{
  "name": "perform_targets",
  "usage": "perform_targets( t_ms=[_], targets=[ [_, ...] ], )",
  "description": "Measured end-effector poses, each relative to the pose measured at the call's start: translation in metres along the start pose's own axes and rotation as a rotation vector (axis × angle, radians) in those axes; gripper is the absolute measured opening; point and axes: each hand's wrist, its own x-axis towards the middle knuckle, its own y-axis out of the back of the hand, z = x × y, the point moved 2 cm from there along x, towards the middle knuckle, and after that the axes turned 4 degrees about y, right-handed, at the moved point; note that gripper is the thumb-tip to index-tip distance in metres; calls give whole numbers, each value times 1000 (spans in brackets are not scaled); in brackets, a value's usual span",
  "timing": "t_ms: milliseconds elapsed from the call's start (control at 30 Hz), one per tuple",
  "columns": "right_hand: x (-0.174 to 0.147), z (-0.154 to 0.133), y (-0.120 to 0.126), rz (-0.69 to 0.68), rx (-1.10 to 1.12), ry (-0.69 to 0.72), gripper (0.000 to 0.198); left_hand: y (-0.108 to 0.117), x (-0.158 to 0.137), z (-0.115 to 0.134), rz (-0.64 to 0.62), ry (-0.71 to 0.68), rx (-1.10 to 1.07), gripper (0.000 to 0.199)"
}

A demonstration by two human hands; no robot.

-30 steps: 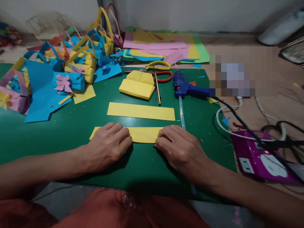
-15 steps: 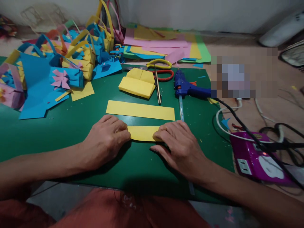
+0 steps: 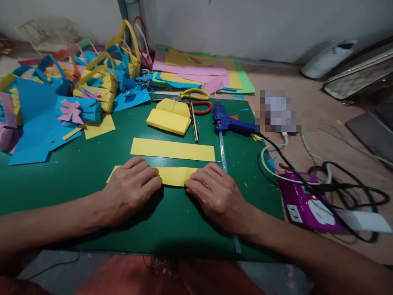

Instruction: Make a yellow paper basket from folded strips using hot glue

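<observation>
A strip of yellow paper stretches between my two hands, just above the green tabletop. My left hand is closed on it, and the strip's end pokes out beyond that hand on the left. On the strip's right part, my right hand is closed with fingers bunched; the end there is hidden. A second flat yellow strip lies just beyond my hands. Farther back sits a folded yellow paper piece, with a gold pen beside it.
Scissors and a blue glue gun with its clear glue stick lie behind. Paper baskets crowd the left. Coloured sheets are stacked at the back. A purple power strip with tangled cords is at the right.
The view has shifted, so things sit further left and lower. The strip's left end now shows past my left hand. My right thumb, which stuck out below, has closed in against the strip.
</observation>
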Motion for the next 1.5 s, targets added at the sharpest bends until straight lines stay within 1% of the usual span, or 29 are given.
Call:
perform_targets(
  t_ms=[100,167,233,333,400,500,533,633,733,867,967,1200,1333,1500],
  targets=[
    [-1,1,9,100,180,18,28,-1,0,0,-5,1,4,24],
    [-1,2,14,90,272,-19,30,-2,0,1,-15,-1,0,23],
    [0,4,16,47,297,-92,30,-2,0,1,-16,-3,-3,22],
    [3,3,14,13,220,-165,22,-3,0,0,8,-1,-7,21],
    [4,1,9,-19,123,-136,15,-3,0,-1,24,3,-14,21],
    [4,-2,1,-76,-23,-57,20,-3,-1,-1,29,10,-25,22],
    [4,-2,-1,-87,-59,-49,19,-3,-1,-1,27,11,-29,23],
    [3,1,-3,-80,-113,-60,27,-4,-2,-1,18,8,-38,23],
    [1,3,-1,-91,-70,-90,25,-5,-2,-1,-22,27,-32,24],
    [-2,6,2,-123,25,-191,22,-7,-4,-1,-93,72,-28,23],
    [-4,8,4,-135,57,-245,22,-9,-5,-3,-113,102,-64,20],
    [-6,9,7,-163,55,-273,20,-10,-5,-4,-62,129,-131,18],
    [-6,10,9,-175,33,-295,21,-7,-3,-5,-107,184,-146,21],
    [-9,12,10,-172,39,-316,19,-5,1,-6,-163,211,-151,22]
  ],
)
